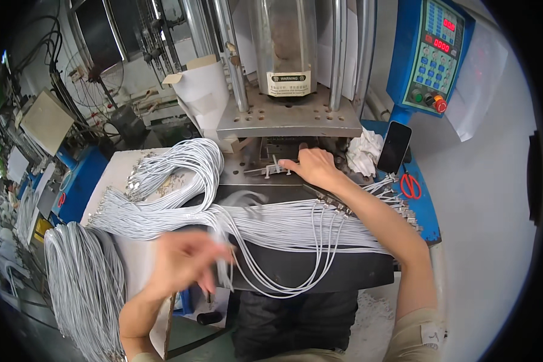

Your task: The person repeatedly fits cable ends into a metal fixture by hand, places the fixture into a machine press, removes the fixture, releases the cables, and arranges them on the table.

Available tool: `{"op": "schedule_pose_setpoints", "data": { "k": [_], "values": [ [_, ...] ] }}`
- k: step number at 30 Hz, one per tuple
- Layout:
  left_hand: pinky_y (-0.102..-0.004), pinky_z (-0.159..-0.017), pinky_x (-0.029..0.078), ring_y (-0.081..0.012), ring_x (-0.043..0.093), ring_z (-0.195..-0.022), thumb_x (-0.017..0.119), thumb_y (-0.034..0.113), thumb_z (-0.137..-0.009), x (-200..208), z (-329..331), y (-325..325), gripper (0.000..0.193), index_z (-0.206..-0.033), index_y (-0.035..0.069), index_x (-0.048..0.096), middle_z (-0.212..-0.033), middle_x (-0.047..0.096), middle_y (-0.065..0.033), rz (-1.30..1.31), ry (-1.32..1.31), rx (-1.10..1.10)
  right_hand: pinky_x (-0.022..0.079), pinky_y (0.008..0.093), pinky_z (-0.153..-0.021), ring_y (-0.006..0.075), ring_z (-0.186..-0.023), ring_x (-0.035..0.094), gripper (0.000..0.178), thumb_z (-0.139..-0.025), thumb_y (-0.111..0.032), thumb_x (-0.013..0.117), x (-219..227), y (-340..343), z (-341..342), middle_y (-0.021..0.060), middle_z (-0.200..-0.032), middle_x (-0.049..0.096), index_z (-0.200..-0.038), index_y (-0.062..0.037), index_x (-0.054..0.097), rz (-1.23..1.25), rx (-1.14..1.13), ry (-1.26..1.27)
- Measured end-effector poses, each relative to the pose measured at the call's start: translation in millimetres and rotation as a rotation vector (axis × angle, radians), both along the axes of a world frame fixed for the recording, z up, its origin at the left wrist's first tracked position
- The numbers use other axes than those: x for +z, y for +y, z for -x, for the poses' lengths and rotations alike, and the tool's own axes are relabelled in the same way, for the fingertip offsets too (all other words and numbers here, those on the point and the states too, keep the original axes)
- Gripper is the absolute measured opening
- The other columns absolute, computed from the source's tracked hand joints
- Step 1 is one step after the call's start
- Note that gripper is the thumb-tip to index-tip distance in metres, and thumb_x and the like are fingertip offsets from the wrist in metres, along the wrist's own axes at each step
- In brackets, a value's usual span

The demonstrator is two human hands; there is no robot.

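Observation:
My right hand (317, 166) reaches to the metal mould block (277, 149) under the press. Its thumb is stretched out against a small white branched plastic piece (276, 169), apart from the fingers, which lie at the block's edge. My left hand (184, 259) is smeared by motion above the front edge of the black work mat (356, 271); whether its fingers hold anything is unclear. Blurred pale strands show beside its fingertips. Behind it, a wide bundle of white cables (277, 223) lies across the mat, several of them looping toward me.
The press plate (289, 123) hangs low between steel posts. A blue control panel (434, 57) stands at the right, above a phone (395, 146), red-handled scissors (410, 186) and a crumpled white cloth (365, 151). More cables (84, 283) hang at the left; others lie coiled (193, 160) behind.

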State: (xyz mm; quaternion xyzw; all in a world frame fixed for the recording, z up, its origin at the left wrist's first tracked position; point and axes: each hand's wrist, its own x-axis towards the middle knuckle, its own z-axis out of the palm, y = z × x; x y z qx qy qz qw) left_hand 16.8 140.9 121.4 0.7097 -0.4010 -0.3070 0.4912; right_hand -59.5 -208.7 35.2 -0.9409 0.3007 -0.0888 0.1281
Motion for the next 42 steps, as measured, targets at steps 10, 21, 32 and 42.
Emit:
{"op": "schedule_pose_setpoints", "data": {
  "k": [10,21,32,42],
  "values": [
    [-0.0273,-0.038,0.04,-0.0124,0.055,-0.041,0.063,0.042,-0.102,-87,-203,-50,0.053,-0.073,-0.001,0.068,-0.058,0.065,-0.0095,0.203,0.078,0.704,0.054,0.0512,-0.08,0.0421,-0.097,0.066,0.04,-0.096,-0.038,0.067,-6,21,62,0.02,-0.108,0.061,-0.108,-0.001,0.057,0.165,0.141,-0.216],
    [-0.0395,-0.073,0.053,-0.0297,0.069,-0.081,0.079,0.037,-0.085,-103,63,-159,0.033,-0.083,0.004,0.076,-0.083,0.071,-0.0141,0.491,-0.705,-0.333,0.045,0.0412,-0.073,0.0287,-0.086,0.059,0.031,-0.1,-0.027,0.064,-34,20,150,0.0153,-0.093,0.06,-0.09,0.0017,0.058,0.02,0.202,-0.317],
    [-0.0465,-0.077,0.05,-0.0346,0.06,-0.083,0.076,0.021,-0.076,-102,4,-206,0.02,-0.074,0.003,0.067,-0.082,0.061,-0.0163,0.406,-1.091,-0.095,0.047,0.0321,-0.104,0.0245,-0.121,0.061,0.049,-0.099,-0.03,0.065,-51,-102,-7,0.0145,-0.129,0.067,-0.14,-0.0037,0.059,0.109,-0.013,-0.589],
    [-0.0442,-0.078,0.056,-0.0376,0.068,-0.073,0.079,0.039,-0.076,-113,-44,-268,0.037,-0.072,0.002,0.075,-0.075,0.069,-0.0166,0.163,-0.896,-0.148,0.049,0.0443,-0.101,0.0355,-0.121,0.06,0.036,-0.094,-0.02,0.064,-74,-163,-37,0.0145,-0.131,0.065,-0.128,-0.0088,0.065,0.527,0.162,-0.402]
  ]
}}
